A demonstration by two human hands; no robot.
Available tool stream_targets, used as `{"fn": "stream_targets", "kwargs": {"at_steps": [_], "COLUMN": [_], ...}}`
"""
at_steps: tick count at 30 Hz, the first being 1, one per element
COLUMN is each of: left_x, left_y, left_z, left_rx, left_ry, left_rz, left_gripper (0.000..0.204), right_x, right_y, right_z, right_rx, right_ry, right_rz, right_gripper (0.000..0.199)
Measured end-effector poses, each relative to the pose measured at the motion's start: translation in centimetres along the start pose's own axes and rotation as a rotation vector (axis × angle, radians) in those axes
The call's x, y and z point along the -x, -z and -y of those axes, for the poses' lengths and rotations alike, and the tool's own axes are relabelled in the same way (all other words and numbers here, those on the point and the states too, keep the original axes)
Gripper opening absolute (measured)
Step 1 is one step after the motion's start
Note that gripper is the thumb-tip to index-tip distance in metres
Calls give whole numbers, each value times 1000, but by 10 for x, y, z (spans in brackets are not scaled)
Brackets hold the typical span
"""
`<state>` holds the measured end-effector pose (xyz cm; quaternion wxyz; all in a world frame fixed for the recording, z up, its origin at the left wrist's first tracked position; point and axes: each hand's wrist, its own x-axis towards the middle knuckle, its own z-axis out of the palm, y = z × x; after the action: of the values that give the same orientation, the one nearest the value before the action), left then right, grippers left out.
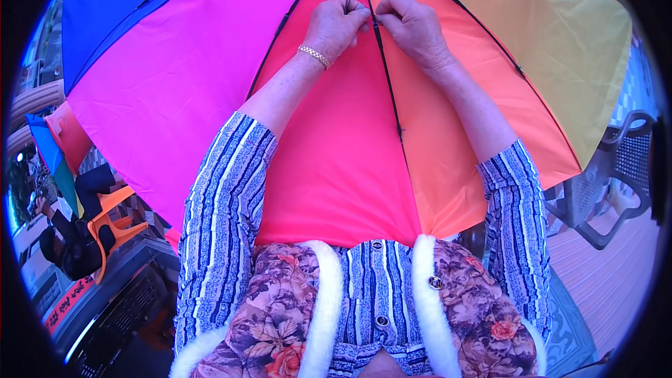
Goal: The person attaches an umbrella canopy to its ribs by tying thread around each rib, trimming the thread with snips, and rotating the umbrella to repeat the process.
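Black and thin, an umbrella rib (387, 77) runs under both hands, its long axis going from about 12 o'clock near the top of the view down toward 6 o'clock, ending close to the person's chest. The left hand (337, 26) is closed in a pinch, fingertips pressed together on a short dark pointed piece (348, 2) that sticks up toward 12 o'clock; what exactly that piece is cannot be told. The right hand (414, 24) is likewise curled shut, thumb and forefinger nipping the rib at the seam just beside the left hand's fingertips, so the two hands nearly touch. A gold bracelet (314, 55) sits on the left wrist.

Around the grip spreads the open umbrella canopy (175, 77), seen from its underside and filling the upper half of the view: blue and magenta panels at 10 o'clock, red-pink in the centre, orange at 3 o'clock, yellow at 2 o'clock. An orange plastic chair (112, 218) stands at 8 o'clock, and a dark plastic chair (623, 168) at 4 o'clock.
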<state>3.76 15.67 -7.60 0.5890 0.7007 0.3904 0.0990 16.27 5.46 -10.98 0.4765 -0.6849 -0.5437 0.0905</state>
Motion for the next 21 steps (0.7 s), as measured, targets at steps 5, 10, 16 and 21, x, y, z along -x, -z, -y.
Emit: {"fn": "stream_targets", "kwargs": {"at_steps": [5,10,16,21], "left_x": [3,3,4,6], "left_y": [-2,-6,-14,-14], "left_z": [-1,0,-2,9], "left_rx": [-36,-102,-159,-307], "left_ry": [-31,-50,-83,-292], "left_rz": [-46,-87,-134,-194], "left_gripper": [14,13,13,10], "right_x": [2,2,-3,-7], "right_y": [2,-5,-4,9], "right_z": [20,15,-7,-20], "right_rx": [-211,-5,33,275], "right_ry": [-191,-63,-40,-27], "right_rz": [-14,-45,-245,-402], "right_gripper": [11,8,9,10]}}
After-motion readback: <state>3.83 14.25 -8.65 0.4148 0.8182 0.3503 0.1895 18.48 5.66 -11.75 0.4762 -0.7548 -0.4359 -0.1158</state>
